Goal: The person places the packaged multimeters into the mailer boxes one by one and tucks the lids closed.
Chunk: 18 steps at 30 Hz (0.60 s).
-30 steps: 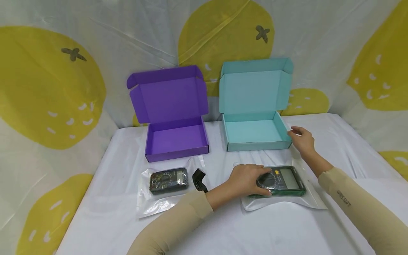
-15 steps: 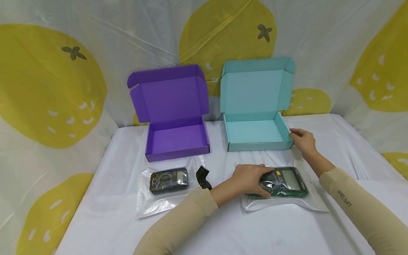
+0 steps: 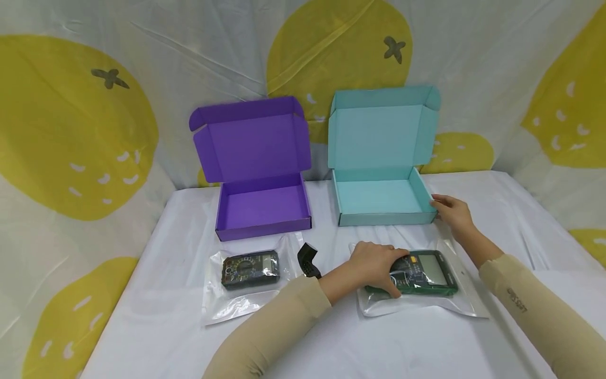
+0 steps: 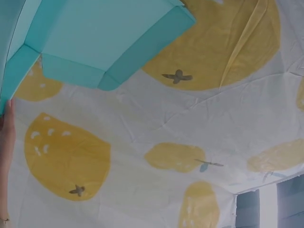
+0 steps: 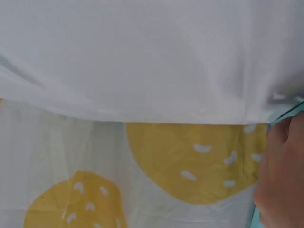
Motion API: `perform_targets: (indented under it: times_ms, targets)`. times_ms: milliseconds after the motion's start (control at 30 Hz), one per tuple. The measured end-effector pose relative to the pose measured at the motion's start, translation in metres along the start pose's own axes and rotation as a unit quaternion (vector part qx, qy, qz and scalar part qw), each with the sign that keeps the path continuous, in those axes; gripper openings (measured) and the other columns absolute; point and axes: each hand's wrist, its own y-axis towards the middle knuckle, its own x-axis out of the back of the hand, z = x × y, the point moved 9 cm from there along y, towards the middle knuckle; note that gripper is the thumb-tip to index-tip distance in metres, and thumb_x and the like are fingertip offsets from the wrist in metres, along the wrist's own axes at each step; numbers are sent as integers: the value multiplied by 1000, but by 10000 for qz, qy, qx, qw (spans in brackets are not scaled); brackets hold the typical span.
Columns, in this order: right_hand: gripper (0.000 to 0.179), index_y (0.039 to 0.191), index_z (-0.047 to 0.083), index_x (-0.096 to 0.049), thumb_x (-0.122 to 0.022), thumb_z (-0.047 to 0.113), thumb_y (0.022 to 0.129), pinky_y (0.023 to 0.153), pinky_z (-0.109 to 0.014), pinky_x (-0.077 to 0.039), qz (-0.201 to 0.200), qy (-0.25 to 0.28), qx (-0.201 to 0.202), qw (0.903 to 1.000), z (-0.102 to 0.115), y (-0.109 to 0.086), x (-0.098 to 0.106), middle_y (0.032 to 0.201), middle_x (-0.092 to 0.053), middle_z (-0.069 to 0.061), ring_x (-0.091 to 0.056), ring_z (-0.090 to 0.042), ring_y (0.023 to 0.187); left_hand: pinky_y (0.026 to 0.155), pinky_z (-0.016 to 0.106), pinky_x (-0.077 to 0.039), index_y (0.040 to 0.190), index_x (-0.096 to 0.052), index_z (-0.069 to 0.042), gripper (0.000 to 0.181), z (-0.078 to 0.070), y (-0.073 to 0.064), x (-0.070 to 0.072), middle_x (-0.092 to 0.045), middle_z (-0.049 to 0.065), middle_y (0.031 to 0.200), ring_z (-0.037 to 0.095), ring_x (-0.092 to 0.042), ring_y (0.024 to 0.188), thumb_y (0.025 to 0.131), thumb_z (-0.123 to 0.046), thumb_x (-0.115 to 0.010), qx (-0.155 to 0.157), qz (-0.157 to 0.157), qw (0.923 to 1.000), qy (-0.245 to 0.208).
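Note:
In the head view my left hand [image 3: 371,267] grips the left part of a green-edged digital multimeter [image 3: 432,269] in a clear plastic bag [image 3: 466,300]. Its thumb lies along the near side and its fingers reach over the far side, hiding most of the dial. My right hand [image 3: 453,215] holds the front right corner of a teal cardboard box [image 3: 376,196]. That box stands with its lid up and nothing inside. Curled fingers of the right hand [image 5: 282,175] meet the teal edge in the right wrist view. The left wrist view does not show the left hand.
A purple cardboard box [image 3: 265,208], lid raised, stands left of the teal one. In front of it lies a smaller black multimeter [image 3: 251,269] in a clear bag [image 3: 236,305]. A black wrist-worn device [image 3: 307,258] sits by the left wrist. Fruit-print cloth [image 3: 142,31] hangs behind.
My left hand has shifted slightly right over the green-edged multimeter, covering more of its dial. My right hand stays at the teal box's corner, a little lower in view.

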Motion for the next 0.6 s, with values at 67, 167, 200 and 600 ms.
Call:
perform_targets:
  times_ms: [67, 167, 200, 600]
  targets:
    - [61, 139, -4, -29, -39, 38, 95, 71, -11, -43, 58, 84, 14, 9999, -1, -1, 0, 141, -31, -27, -42, 1, 91, 59, 23, -36, 134, -36, -43, 86, -1, 1, 0, -54, -23, 114, 2, -54, 84, 58, -67, -69, -10, 53, 10000, 14]
    - [63, 139, -5, -30, -39, 39, 94, 68, -8, -43, 78, 149, 66, 9998, -2, -1, 1, 141, -30, -28, -40, 8, 85, 59, 23, -36, 135, -36, -42, 87, -1, 1, 0, -54, -22, 114, 3, -54, 85, 58, -68, -70, -39, 119, 9999, 24]
    - [63, 139, -5, -30, -39, 39, 94, 67, -8, -44, 73, 164, 80, 9998, -3, 0, 1, 141, -30, -28, -40, 8, 84, 59, 23, -36, 135, -35, -42, 89, -1, 1, 0, -54, -22, 114, 3, -54, 85, 58, -68, -69, -29, 149, 9999, 46]
    - [62, 138, -5, -30, -41, 37, 94, 66, -9, -43, 108, 130, 29, 9999, -5, 4, -1, 141, -30, -28, -40, 10, 78, 50, 21, -34, 136, -30, -45, 94, 0, 6, -2, -58, -21, 86, 1, -48, 66, 54, -76, -65, -57, 317, 9979, 570]
